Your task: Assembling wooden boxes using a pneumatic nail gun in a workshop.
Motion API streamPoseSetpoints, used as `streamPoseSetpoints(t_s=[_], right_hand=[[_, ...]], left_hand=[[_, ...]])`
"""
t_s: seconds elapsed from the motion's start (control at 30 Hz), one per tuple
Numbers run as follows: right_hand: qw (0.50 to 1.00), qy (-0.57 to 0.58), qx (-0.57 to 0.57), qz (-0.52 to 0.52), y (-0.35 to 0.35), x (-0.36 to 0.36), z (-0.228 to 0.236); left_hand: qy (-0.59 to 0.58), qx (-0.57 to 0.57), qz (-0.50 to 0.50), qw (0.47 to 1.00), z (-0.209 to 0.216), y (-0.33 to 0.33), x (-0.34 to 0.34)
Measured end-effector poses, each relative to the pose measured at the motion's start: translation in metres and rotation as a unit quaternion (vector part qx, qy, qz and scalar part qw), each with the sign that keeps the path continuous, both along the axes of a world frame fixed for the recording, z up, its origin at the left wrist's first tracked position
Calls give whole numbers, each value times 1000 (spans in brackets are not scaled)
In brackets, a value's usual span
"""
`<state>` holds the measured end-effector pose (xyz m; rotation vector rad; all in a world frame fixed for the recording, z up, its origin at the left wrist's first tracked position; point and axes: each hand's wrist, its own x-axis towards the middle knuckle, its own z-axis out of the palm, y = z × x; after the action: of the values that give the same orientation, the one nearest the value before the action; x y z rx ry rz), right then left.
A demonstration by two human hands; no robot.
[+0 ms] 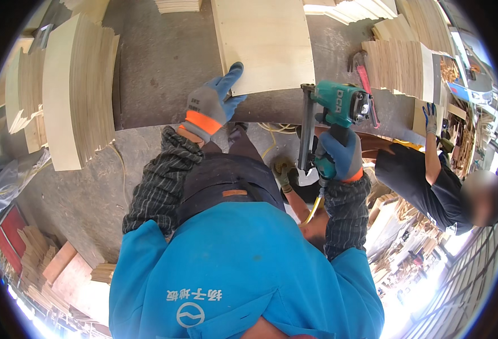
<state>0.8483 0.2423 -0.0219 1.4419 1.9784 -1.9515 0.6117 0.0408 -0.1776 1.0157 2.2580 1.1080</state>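
My right hand point(342, 152), in a grey-blue glove with an orange cuff, is closed around the handle of a teal pneumatic nail gun point(339, 101). The gun is held upright near the table edge, its long dark magazine to the left, just right of a pale plywood panel point(266, 45). A yellow air hose point(315, 210) runs down from its grip. At the panel's near left corner is my left hand point(212, 104), gloved alike. Its fingers are stretched and apart, touching the corner from the left and near sides.
The panel lies on a dark worktable point(164, 62). A red-handled hammer point(363, 79) rests right of the gun. Thin board stacks stand at left point(79, 90) and right point(398, 65). Another person in dark clothing point(410, 172) is at right; another gloved hand point(283, 174) shows below the table edge.
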Motion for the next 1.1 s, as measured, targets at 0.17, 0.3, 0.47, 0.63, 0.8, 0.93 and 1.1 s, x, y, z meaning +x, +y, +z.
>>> streamPoseSetpoints(t_s=[0.17,0.3,0.47,0.63,0.8,0.93,1.1], right_hand=[[999,30,-17,-5,11,3,-8],[1000,31,1,6,16,7,-16],[999,32,-31,-21,13,0,-4],[996,68,43,-45,35,18,-6],[931,-105,345,62,122,21,-68],[849,-183,477,134,154,2,-99],[967,116,226,18,131,-50,-157]], left_hand=[[44,65,-2,997,-4,1,-2],[75,83,12,994,-4,-1,-1],[51,42,-2,998,3,0,-2],[54,42,2,998,6,-1,-1],[-37,-13,4,999,9,10,0],[-29,-41,49,998,33,2,3],[-97,73,253,960,8,17,-10]])
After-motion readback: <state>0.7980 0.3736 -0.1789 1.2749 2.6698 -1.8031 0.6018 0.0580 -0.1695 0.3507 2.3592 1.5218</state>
